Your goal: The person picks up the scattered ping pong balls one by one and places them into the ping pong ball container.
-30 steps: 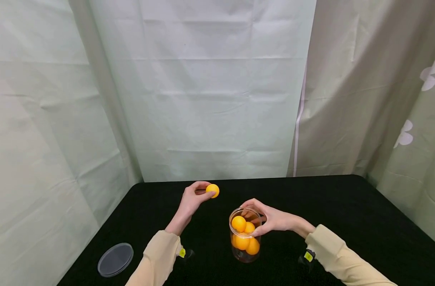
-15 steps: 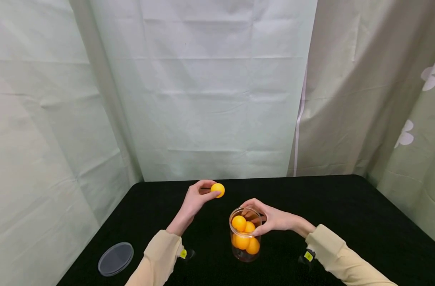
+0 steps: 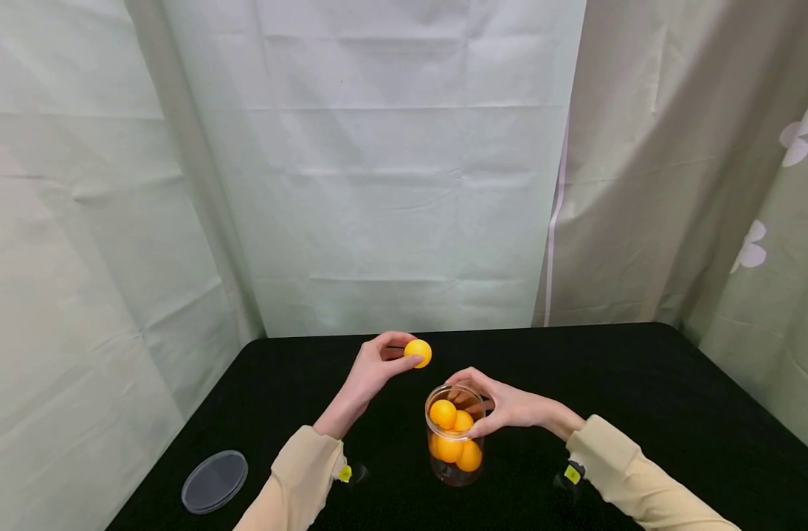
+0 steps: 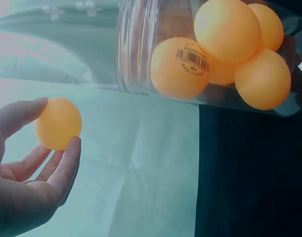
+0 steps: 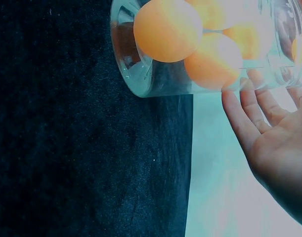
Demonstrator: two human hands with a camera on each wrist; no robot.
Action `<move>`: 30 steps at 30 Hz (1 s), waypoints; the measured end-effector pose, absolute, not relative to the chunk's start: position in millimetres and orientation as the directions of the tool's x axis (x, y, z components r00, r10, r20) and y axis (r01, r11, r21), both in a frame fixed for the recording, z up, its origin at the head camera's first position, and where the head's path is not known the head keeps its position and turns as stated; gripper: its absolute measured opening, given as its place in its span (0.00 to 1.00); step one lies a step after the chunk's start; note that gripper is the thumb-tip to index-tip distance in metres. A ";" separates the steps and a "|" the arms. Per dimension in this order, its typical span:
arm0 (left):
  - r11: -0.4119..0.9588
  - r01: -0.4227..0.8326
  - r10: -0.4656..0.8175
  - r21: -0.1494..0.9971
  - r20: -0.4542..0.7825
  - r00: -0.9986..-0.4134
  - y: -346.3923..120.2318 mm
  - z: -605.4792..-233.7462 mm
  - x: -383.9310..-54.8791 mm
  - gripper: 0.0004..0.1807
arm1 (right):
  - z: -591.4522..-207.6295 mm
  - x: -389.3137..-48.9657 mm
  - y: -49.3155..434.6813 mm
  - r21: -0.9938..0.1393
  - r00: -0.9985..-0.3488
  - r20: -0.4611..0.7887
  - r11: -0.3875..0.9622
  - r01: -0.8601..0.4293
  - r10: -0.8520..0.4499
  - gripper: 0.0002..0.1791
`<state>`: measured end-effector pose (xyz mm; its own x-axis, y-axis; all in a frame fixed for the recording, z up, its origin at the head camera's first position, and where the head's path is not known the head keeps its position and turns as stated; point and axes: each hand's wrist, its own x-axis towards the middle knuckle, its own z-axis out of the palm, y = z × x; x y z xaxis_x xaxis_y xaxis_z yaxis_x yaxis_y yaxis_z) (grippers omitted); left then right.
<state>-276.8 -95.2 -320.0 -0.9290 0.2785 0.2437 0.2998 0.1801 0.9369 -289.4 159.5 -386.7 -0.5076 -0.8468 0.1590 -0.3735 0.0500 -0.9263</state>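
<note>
An orange ping-pong ball (image 3: 418,353) is pinched between the thumb and fingertips of my left hand (image 3: 372,369), above the table and up to the left of the jar. The clear, open-topped jar (image 3: 455,478) stands upright with several orange ping-pong balls (image 4: 227,29) inside. One of those shows dark printing in the left wrist view. My right hand (image 3: 503,404) grips the jar near its rim from the right, thumb at the front and fingers round the far side. In the right wrist view, its fingertips (image 5: 230,96) touch the jar's wall.
A round translucent lid (image 3: 214,481) lies flat on the black-covered table (image 3: 576,369) at the front left. Pale curtains (image 3: 404,184) hang behind the table and along both sides.
My left hand has moved steadily to the right with the ping-pong ball, closer to the jar. My right hand and the jar have stayed in place.
</note>
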 end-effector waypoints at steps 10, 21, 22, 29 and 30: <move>0.181 0.312 0.369 0.933 0.230 -0.900 -86.6 -296.3 -250.8 0.16 | -386.2 -289.7 159.3 -0.926 -0.510 0.156 0.054 -0.373 -0.846 0.35; 0.161 0.336 0.485 0.928 0.222 -0.846 -80.4 -319.4 -266.6 0.17 | -386.0 -289.3 159.1 -0.934 -0.499 0.158 0.035 -0.356 -0.852 0.36; 0.163 0.339 0.500 0.926 0.219 -0.838 -80.0 -320.7 -266.5 0.17 | -386.1 -289.4 158.9 -0.934 -0.496 0.160 0.032 -0.357 -0.853 0.36; 0.172 0.377 0.590 0.910 0.212 -0.779 -75.8 -320.9 -262.0 0.17 | -385.1 -289.1 158.3 -0.940 -0.482 0.169 0.006 -0.342 -0.860 0.36; 0.173 0.387 0.601 0.906 0.214 -0.770 -75.1 -320.5 -261.1 0.17 | -385.0 -289.0 158.7 -0.940 -0.483 0.169 0.006 -0.341 -0.859 0.36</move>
<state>-261.1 -75.1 -320.5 -0.7698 0.6015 0.2138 0.3871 0.1734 0.9056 -289.0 158.7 -385.0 -0.4829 -0.8592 0.1692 -0.3406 0.0062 -0.9402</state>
